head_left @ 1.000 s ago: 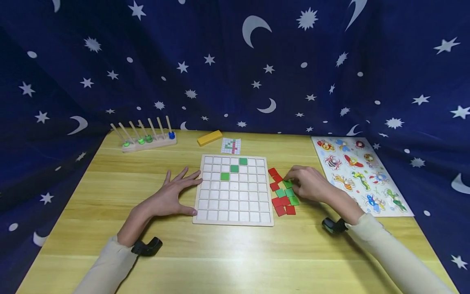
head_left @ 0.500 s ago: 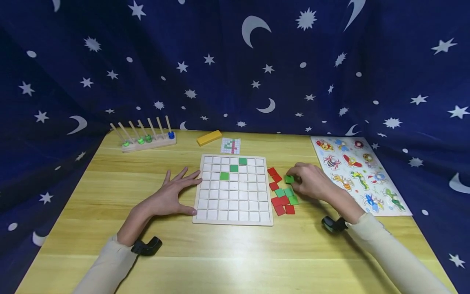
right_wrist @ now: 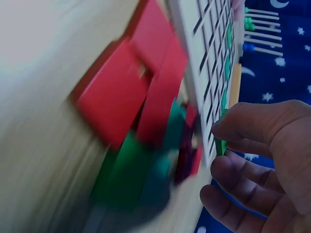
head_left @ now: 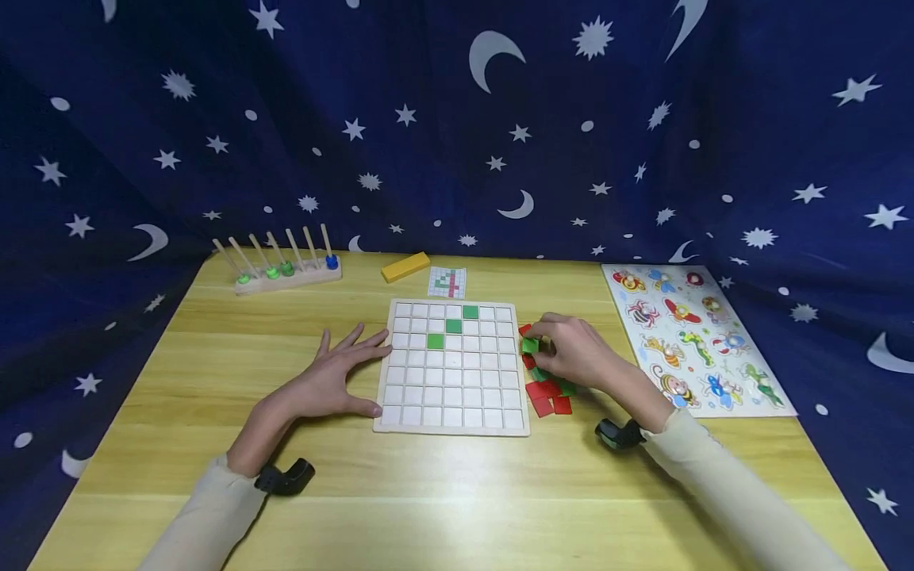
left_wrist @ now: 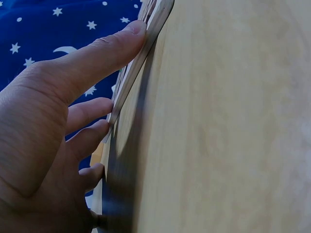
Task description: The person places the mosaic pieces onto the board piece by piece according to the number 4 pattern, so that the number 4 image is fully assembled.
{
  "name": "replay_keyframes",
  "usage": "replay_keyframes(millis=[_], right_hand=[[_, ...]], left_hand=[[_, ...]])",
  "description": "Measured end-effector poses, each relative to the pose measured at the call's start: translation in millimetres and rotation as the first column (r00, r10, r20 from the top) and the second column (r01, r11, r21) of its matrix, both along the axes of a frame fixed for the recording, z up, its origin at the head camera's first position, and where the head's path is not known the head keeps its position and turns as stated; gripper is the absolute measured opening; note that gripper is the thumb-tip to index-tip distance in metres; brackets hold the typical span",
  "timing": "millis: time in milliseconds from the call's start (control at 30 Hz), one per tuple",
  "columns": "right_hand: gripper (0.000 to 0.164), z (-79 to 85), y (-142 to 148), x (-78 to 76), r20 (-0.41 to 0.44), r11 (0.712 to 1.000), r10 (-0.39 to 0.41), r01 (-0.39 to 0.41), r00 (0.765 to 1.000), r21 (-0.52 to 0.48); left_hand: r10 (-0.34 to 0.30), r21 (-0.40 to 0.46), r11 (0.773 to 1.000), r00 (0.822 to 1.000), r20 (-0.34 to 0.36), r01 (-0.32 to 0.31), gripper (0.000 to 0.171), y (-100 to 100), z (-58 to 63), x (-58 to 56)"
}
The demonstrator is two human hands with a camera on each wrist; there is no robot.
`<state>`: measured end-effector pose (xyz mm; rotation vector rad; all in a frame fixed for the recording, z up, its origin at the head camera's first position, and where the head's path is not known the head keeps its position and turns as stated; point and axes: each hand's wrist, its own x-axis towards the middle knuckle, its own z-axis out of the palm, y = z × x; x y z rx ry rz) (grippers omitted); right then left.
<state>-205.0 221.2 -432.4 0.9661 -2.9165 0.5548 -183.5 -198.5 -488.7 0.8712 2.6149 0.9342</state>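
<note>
A white grid board (head_left: 432, 396) with a pale wooden rim lies mid-table, three green tiles set diagonally in its upper cells. My left hand (head_left: 324, 381) rests at the board's left edge, fingers spread and straight, thumb and fingertips touching the rim, as the left wrist view confirms. My right hand (head_left: 578, 349) pinches a green square tile (right_wrist: 221, 145) between thumb and fingers, raised beside the board's right edge. Under and in front of that hand lies a loose pile of red tiles (right_wrist: 114, 92) and green tiles (right_wrist: 129, 170), partly hidden by it in the head view.
Behind the board lie a small pattern card (head_left: 447, 282) and a yellow block (head_left: 405, 267). A peg stand (head_left: 289, 280) with green and blue beads stands at back left. An insect picture board (head_left: 689, 341) lies at right. A starry dark blue cloth (head_left: 428, 206) hangs behind the table.
My right hand has lifted the green tile from the pile and moved left with it towards the board. The left hand has stayed at the board's edge.
</note>
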Motion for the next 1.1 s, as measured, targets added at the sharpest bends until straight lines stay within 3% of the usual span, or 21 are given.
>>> replay_keyframes(millis=[400, 1100], right_hand=[[0.024, -7.0, -46.0, -1.8, 0.040, 0.998, 0.042, -0.040, 0.998, -0.042], [0.022, -10.0, -99.3, -5.6, 0.061, 0.991, 0.125, -0.122, 0.990, -0.059]], left_hand=[[0.005, -0.014, 1.000, 1.000, 0.018, -0.005, 0.096, 0.7, -3.5, 0.8], [0.013, -0.021, 1.000, 1.000, 0.005, -0.013, 0.097, 1.3, 0.8, 1.5]])
